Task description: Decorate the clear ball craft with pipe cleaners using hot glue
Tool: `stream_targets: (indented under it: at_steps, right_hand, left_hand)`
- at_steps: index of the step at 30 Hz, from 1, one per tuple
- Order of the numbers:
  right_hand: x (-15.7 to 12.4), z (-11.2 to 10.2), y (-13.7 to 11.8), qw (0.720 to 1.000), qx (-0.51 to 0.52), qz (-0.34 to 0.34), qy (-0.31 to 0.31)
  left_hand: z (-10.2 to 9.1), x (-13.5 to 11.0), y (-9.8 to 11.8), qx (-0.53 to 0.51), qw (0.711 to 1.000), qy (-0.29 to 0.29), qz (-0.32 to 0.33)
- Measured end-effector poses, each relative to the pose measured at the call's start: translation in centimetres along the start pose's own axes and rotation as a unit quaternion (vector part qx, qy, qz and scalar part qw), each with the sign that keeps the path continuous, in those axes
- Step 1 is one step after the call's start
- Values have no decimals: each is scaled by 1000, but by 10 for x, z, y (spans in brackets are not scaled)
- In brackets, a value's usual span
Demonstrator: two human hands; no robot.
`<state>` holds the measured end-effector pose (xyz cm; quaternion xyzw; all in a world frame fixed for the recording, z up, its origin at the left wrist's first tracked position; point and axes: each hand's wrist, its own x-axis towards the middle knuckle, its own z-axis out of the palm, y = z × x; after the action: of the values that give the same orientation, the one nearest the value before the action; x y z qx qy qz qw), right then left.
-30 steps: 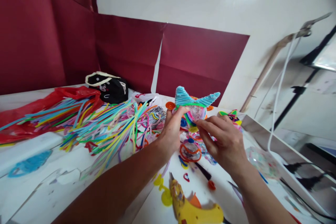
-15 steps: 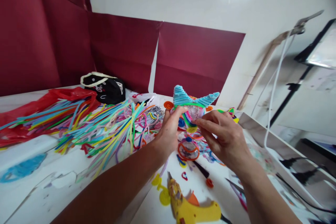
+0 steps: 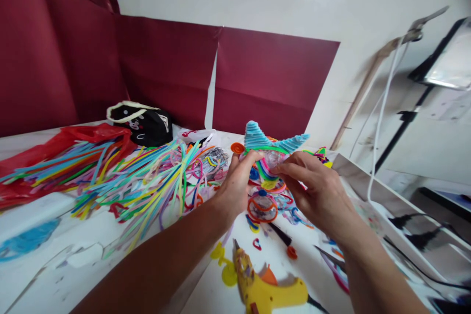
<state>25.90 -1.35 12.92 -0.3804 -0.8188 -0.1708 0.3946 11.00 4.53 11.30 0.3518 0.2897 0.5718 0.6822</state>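
1. We see the left hand [image 3: 237, 184] closed in a pinch. Its thumb and fingertips press the left flank of the clear plastic figure wound with bright pipe cleaners and topped by two light-blue coiled ears [image 3: 274, 143].
2. The right hand [image 3: 316, 191] is likewise closed, with thumb and forefinger nipping the near right side of the figure.
3. We find the figure held between both hands, raised above the white bench [image 3: 73, 235], right of centre and toward the far side. Its ears point up and outward.
4. On the bench below the figure, between the two wrists, lies a clear round disc ringed with orange pipe cleaner [image 3: 262, 207].
5. A yellow hot-glue gun [image 3: 272, 292] lies on its side at the near edge, its nozzle pointing far and left.
6. Left of the left hand spreads a loose heap of multicoloured pipe cleaners [image 3: 147, 176]. Its left end rests on a crumpled red plastic bag [image 3: 73, 137].
7. A black fabric pouch with cream trim [image 3: 142, 125] sits beyond the heap, near the maroon paper backdrop [image 3: 165, 68].
8. A small orange pipe-cleaner spiral [image 3: 237, 147] shows just left of the left ear. We cannot tell whether they touch.
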Motion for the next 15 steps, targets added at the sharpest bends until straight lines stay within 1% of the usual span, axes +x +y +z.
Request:
stream_targets:
  at_steps: [10,15]
  right_hand:
    - [1,-1,0,999,-41,-19,19]
    - [0,-2,0,999,-35,3,8]
  left_hand:
    - [-2,1,-1,19,1000,-6,-3]
    - [-3,1,-2,26,1000,-1,-17]
